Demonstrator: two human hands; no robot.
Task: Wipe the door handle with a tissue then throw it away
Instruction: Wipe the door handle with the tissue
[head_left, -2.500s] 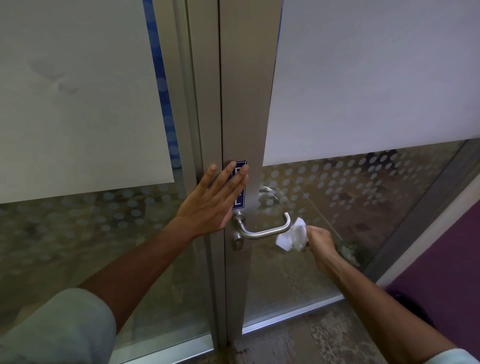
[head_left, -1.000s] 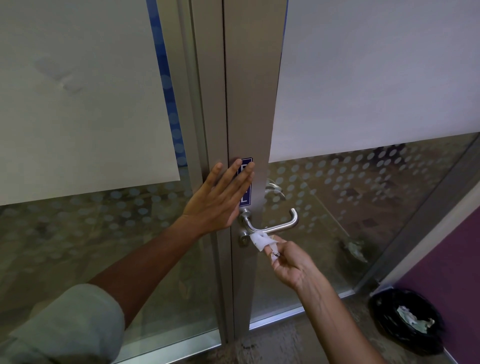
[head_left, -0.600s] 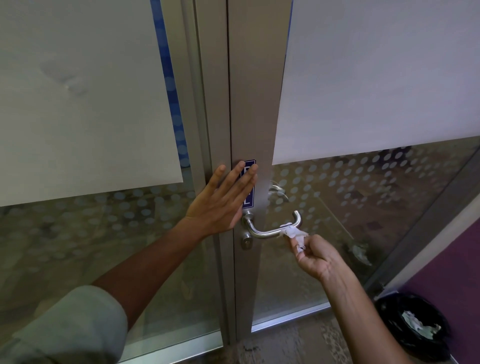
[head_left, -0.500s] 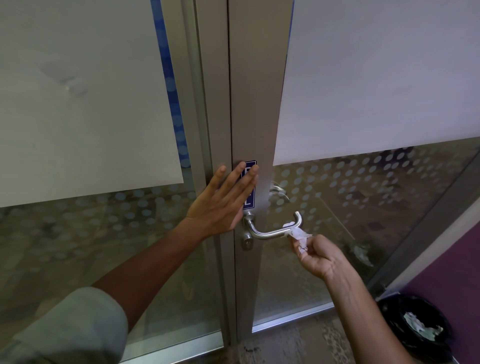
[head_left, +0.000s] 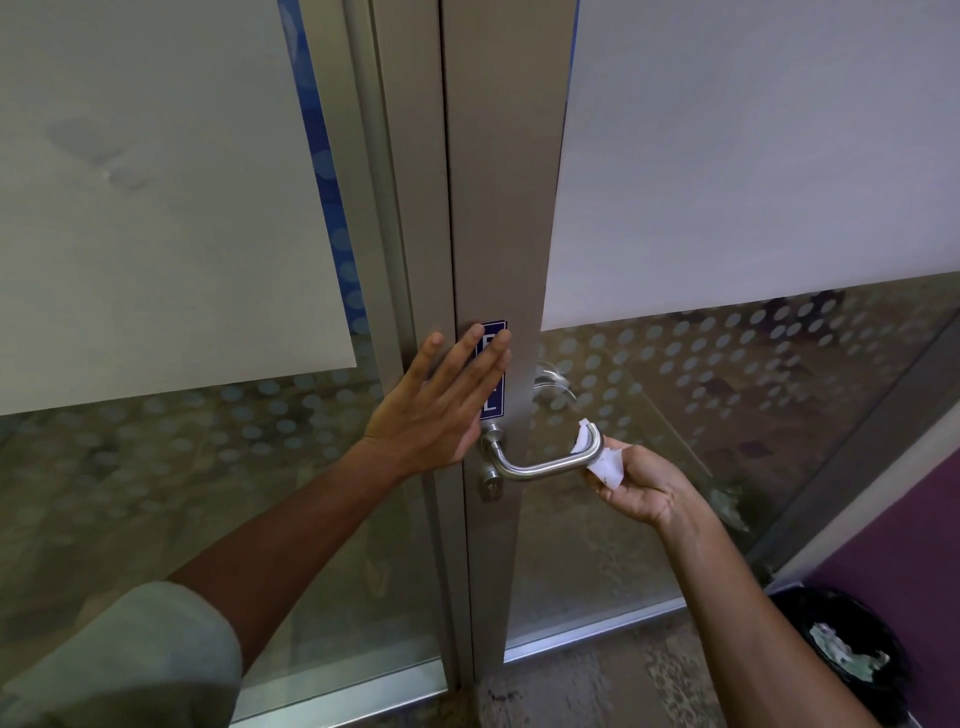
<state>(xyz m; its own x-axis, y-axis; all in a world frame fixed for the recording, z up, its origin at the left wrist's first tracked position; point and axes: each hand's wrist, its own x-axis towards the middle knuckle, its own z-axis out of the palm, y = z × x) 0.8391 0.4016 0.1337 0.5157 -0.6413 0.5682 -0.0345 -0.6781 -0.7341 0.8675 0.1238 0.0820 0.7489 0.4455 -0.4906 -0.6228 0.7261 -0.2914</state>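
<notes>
The left hand (head_left: 436, 402) lies flat and open on the metal door frame (head_left: 498, 208), with the fingers spread and pointing up; the fingertips cover part of a small blue sign (head_left: 492, 371) that is fixed on the frame. The right hand (head_left: 644, 483) is closed around a white tissue (head_left: 608, 465) and presses it on the outer end of the door handle (head_left: 545, 465), where the bar bends back toward the door. A part of the tissue shows above the bend and another part hangs below it, between the handle and the palm. The handle is of brushed metal and stands horizontal, and just under its base there is a keyhole (head_left: 491, 488). The glass panels (head_left: 727, 415) on both sides of the frame carry a pattern of pale dots in the lower part and a frosted white area above. At the lower right, on the floor near a purple wall (head_left: 914, 530), stands a bin (head_left: 841, 660) with a black bag, and some crumpled paper lies inside it. The bin is well apart from the tissue.
</notes>
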